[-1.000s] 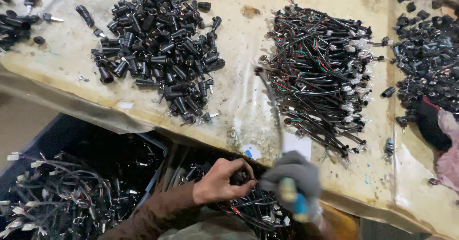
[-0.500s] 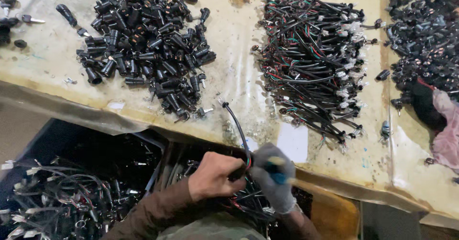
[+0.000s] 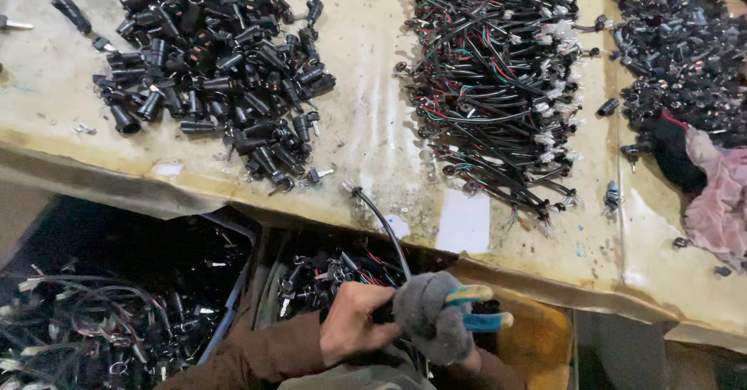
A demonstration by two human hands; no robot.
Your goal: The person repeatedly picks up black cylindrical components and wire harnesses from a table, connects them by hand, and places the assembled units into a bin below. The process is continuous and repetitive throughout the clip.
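Counter covered in stained yellowish sheeting fills the upper view. On it lie a heap of black plastic connector caps at left, a tangle of black, red and green wire leads in the middle, and another heap of black parts at right, with a pink and black rag beside it. A blank white rectangular label sits on the counter's near edge, a smaller pale one further left. Below the edge, a dark bin of wired parts stands at left and a second bin just behind the hands.

The bare left hand has its fingers closed on a black cable that arches up over the counter edge. The right hand, in a grey glove, has its fingers wrapped round pliers with blue and yellow handles, touching the left hand. Compared with half a second ago, the hands sit lower and further right, and the cable leans more to the left.
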